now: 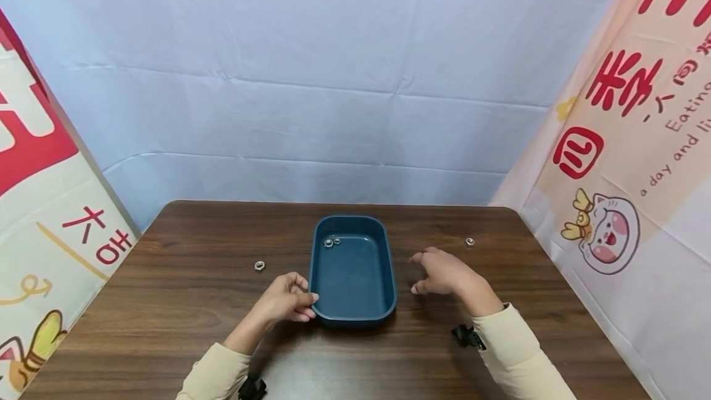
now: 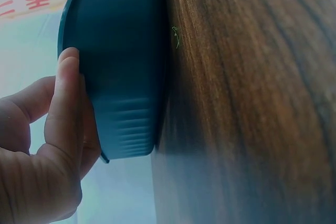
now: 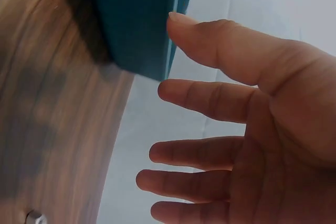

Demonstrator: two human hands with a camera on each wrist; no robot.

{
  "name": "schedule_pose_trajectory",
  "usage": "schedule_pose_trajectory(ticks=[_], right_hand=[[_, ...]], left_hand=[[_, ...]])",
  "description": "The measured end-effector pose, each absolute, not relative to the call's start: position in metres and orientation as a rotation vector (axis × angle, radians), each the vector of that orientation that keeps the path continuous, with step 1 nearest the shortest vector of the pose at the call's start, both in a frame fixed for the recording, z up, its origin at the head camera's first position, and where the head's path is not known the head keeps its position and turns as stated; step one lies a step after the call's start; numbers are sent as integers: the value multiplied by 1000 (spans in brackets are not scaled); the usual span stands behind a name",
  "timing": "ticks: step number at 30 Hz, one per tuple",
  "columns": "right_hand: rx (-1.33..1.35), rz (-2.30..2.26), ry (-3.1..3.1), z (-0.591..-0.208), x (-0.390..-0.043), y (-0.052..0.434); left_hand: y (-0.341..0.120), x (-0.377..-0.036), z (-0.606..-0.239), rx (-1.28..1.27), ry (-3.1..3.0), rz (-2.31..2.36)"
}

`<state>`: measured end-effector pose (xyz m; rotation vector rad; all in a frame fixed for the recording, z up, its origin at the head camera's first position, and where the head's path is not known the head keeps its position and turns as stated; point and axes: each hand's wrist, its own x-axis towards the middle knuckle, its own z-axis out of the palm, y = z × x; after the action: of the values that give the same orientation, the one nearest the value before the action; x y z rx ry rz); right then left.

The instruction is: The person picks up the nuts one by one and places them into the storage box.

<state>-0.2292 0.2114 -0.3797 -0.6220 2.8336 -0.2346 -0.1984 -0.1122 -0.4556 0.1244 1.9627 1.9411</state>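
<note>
1. On the brown wooden table [image 1: 183,301] in front of you sits a dark blue tray [image 1: 355,276], with two metal nuts [image 1: 332,242] in its far left corner.
2. Your left hand [image 1: 286,301] grips the tray's near left corner, thumb on the rim.
3. Your right hand [image 1: 444,273] hovers relaxed just right of the tray, fingers spread, holding nothing.
4. One loose nut [image 1: 258,265] lies left of the tray, another nut [image 1: 469,241] to the right.
</note>
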Motion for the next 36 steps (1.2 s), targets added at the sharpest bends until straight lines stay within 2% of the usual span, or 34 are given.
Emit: schedule_pose_trajectory(ticks=[24,36], right_hand=[[-402,-351,2872,-396,-233,265],[-514,-686,3014,-431,-238,292]], left_hand=[[-111,-197,-455,113,1959,1948],[-111,-197,-453,108,1962,1942]])
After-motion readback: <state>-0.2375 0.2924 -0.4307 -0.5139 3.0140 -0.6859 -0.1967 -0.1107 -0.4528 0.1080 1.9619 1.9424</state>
